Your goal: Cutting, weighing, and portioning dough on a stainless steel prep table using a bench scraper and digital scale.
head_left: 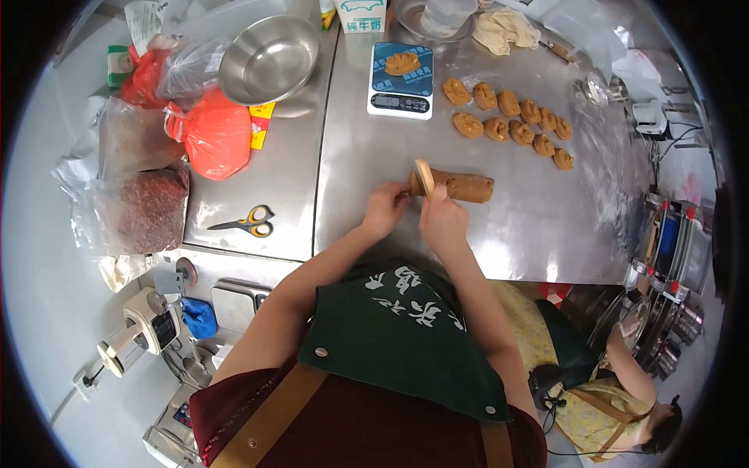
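Note:
A roll of brown dough (468, 187) lies crosswise on the steel table in front of me. My right hand (443, 222) is closed on a dough scraper (424, 178) with a pale wooden handle, held upright over the roll near its left end; the hand and handle mostly hide its blade. At that left end, the curled fingers of my left hand (386, 209) grip the dough. Beyond the roll, a dough piece (402, 64) rests on a kitchen scale (400, 103). Several cut dough pieces (497, 129) stand in two rows to the right.
Left on the table (351, 156) are scissors (253, 222), a red plastic bag (218, 136), a steel bowl (269, 61) and a bag of dark red filling (150, 209). A cloth (503, 31) lies at the back. Another person (597, 405) works at lower right.

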{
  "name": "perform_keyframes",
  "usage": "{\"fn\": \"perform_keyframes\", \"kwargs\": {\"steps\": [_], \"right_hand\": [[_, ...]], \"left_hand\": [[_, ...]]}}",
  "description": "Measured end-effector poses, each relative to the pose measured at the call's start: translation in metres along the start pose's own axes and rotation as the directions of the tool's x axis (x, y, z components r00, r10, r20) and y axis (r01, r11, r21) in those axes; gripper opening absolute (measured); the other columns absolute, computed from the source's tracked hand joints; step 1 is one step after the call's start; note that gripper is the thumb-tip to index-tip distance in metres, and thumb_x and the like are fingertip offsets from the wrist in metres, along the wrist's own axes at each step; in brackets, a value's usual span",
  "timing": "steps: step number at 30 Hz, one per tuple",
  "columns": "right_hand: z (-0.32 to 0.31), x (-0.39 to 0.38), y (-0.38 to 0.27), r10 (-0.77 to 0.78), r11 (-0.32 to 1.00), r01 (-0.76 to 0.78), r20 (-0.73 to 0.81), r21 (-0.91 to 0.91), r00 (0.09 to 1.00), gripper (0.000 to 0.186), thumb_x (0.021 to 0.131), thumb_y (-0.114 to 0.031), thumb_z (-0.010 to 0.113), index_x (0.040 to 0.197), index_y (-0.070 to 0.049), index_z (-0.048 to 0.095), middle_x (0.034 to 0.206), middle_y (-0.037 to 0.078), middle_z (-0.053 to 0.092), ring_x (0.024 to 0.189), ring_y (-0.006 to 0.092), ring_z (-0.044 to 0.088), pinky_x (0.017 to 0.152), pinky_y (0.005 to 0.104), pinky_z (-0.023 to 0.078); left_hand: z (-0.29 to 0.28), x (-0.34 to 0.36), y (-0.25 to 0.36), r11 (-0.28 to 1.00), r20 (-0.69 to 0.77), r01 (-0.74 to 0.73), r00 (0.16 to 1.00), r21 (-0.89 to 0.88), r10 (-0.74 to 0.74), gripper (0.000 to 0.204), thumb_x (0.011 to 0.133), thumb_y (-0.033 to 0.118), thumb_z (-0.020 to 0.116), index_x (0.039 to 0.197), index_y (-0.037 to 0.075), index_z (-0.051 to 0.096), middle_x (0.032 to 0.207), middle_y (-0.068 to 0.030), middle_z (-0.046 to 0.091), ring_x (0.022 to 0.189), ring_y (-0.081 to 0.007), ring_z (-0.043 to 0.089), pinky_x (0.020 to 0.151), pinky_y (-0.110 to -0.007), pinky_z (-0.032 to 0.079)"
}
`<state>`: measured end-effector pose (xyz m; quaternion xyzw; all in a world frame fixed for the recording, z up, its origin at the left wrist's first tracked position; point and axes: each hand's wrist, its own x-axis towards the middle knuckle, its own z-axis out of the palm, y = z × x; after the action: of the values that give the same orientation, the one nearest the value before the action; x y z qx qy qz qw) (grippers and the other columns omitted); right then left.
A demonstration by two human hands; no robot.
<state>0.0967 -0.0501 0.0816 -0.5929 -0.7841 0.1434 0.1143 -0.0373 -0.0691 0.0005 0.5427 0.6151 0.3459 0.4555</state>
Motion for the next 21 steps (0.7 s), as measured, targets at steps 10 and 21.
{"fn": "perform_keyframes", "kwargs": {"steps": [10,21], "right_hand": [[0.016,0.029,0.008,0.020,0.998,-0.023,0.055,0.052,0.998,0.023,0.080,-0.018,0.057,0.089,-0.001,0.045,0.060,0.017,0.059,0.056,0.0345,0.061,0.052,0.0425,0.049],[-0.027,-0.037,0.028,0.166,0.973,-0.129,-0.191,0.191,0.968,0.021,0.081,-0.015,0.059,0.092,-0.001,0.048,0.058,0.015,0.055,0.050,0.0347,0.056,0.048,0.0415,0.046]], "left_hand": [[0.006,0.006,-0.011,0.999,-0.057,-0.043,0.997,0.008,0.043,0.020,0.076,-0.002,0.061,0.096,-0.002,0.060,0.088,-0.0144,0.061,0.077,-0.0232,0.064,0.070,-0.029,0.053],[-0.007,0.008,0.017,0.993,-0.176,0.069,0.983,0.093,-0.052,0.031,0.071,0.005,0.068,0.098,-0.002,0.054,0.091,-0.0132,0.057,0.072,-0.0210,0.060,0.065,-0.032,0.050]]}}
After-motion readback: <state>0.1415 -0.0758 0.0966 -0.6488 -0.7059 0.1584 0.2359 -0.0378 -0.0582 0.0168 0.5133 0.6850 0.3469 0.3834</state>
